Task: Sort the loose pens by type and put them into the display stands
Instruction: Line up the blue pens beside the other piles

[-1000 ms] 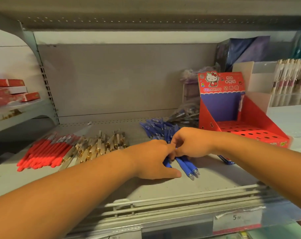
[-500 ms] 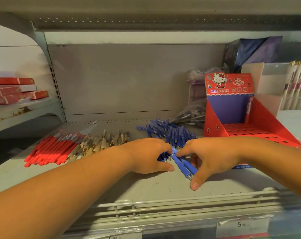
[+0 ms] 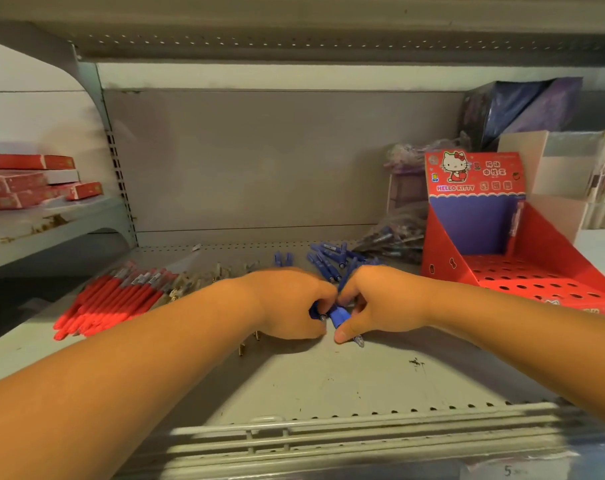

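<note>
left hand: left hand (image 3: 290, 303) has its fingers curled over a little bunch of blue pens (image 3: 339, 315), tips poking out on the near side
right hand: right hand (image 3: 373, 299) pinches that same bunch from the right, thumb tip down on the shelf (image 3: 363, 386)
rest of the blues: loose blue pens (image 3: 328, 261) scattered just behind both hands
left side: red pens (image 3: 114, 299) in a pile, blurry gold pens (image 3: 197, 282) beside them
display stand: red display stand (image 3: 536, 271) sits far right, well apart from the hands
</note>
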